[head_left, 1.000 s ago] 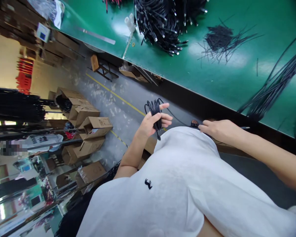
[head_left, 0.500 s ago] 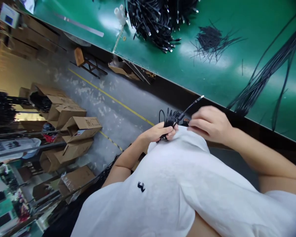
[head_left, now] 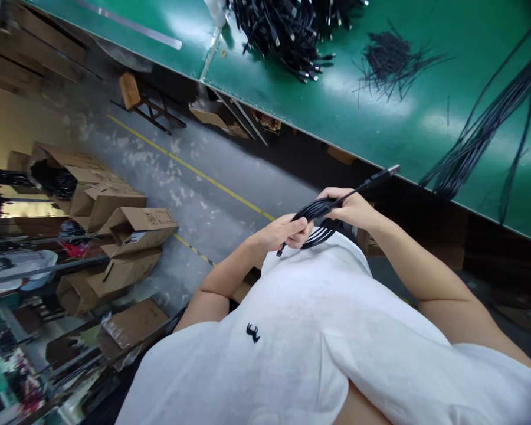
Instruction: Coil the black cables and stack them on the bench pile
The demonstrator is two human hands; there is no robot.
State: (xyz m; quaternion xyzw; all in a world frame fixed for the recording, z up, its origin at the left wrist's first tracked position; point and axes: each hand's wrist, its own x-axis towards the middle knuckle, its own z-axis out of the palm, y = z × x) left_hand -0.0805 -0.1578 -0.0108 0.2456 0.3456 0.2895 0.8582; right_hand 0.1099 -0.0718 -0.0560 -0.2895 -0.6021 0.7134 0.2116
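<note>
Close to my waist, a coiled black USB cable (head_left: pixel 313 211) is held between both hands. My left hand (head_left: pixel 288 232) is closed round the near side of the coil, thumb on top, and a small connector pokes out below it. The fingers of my right hand (head_left: pixel 348 208) are closed on the coil's other side. From there a cable end with a metal USB plug (head_left: pixel 393 170) sticks out up and right, toward the bench edge. Parts of the right fingers are hidden behind the coil.
The green workbench (head_left: pixel 336 127) runs across the top. On it lie a heap of black cables (head_left: pixel 283 35), a pile of short black ties (head_left: pixel 389 59) and a bundle of long black strands (head_left: pixel 491 124). Open cardboard boxes (head_left: pixel 135 227) and a stool (head_left: pixel 130 90) stand on the floor leftward.
My right hand has come in from beside the coil and taken hold of it. The coil now lies flatter and wider between both hands, its USB plug pointing right. The view has shifted slightly.
</note>
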